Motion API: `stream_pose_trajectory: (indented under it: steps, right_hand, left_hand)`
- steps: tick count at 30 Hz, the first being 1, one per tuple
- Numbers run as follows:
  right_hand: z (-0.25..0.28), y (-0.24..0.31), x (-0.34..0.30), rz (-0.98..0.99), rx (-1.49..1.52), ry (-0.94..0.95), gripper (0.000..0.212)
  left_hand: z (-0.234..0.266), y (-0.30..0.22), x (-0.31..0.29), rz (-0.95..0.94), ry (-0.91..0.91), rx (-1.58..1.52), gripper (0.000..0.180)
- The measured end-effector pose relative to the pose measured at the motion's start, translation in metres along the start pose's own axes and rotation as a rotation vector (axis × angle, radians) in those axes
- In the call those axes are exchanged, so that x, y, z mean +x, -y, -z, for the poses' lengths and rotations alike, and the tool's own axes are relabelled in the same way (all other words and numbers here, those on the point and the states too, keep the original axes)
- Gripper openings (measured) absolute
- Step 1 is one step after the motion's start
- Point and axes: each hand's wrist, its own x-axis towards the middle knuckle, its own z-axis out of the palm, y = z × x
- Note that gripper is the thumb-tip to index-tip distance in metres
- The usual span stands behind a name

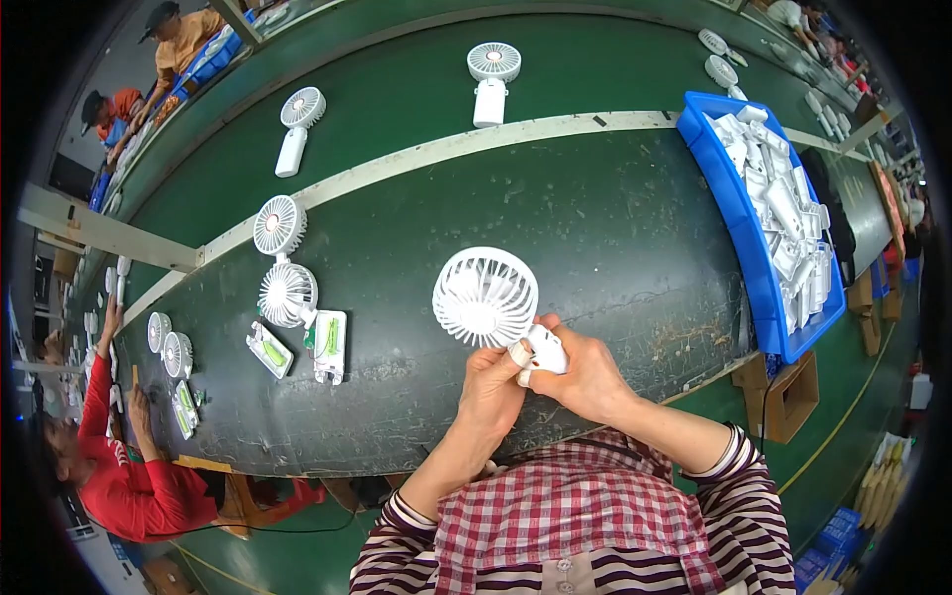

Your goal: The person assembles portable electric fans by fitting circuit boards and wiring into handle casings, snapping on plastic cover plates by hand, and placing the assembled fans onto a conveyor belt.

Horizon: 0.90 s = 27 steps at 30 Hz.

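A white handheld fan (pixel 486 297) is held over the near side of the dark green bench, its round slotted head pointing away from me. My left hand (pixel 491 389) is closed on the fan's short handle end from the left, thumb laid on it. From the right, my right hand (pixel 585 372) wraps the same handle, thumb and fingers around its edge. Small dark and red spots show on the handle. Between the palms, part of the handle is hidden.
A blue bin (pixel 782 347) full of white plastic shells stands at right. At left lie a fan with an opened handle (pixel 330 345) and another fan (pixel 280 226). Finished-looking fans (pixel 493 84) lie on the belt beyond a pale rail. A co-worker in red (pixel 129 486) works at far left.
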Motion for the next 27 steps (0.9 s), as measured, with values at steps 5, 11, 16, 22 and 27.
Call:
stream_pose_trajectory:
  steps: [5,11,16,22,27]
  right_hand:
    - [0.004,0.004,0.002,0.002,0.016,0.040,0.045]
    - [-0.004,0.007,0.000,0.019,-0.032,-0.007,0.051]
    - [-0.012,0.006,-0.005,0.052,-0.044,-0.050,0.043]
    - [-0.020,-0.003,-0.002,0.090,-0.044,-0.118,0.043]
    - [-0.021,-0.007,0.005,0.146,0.034,-0.186,0.038]
  left_hand:
    - [-0.001,-0.006,0.001,0.038,0.028,0.024,0.039]
    - [-0.005,0.000,-0.008,-0.041,-0.101,0.128,0.037]
    - [-0.010,0.002,-0.011,-0.082,-0.118,0.130,0.035]
    - [-0.014,0.006,-0.011,-0.101,-0.201,0.114,0.031]
    - [-0.015,0.009,-0.006,-0.115,-0.271,0.166,0.028]
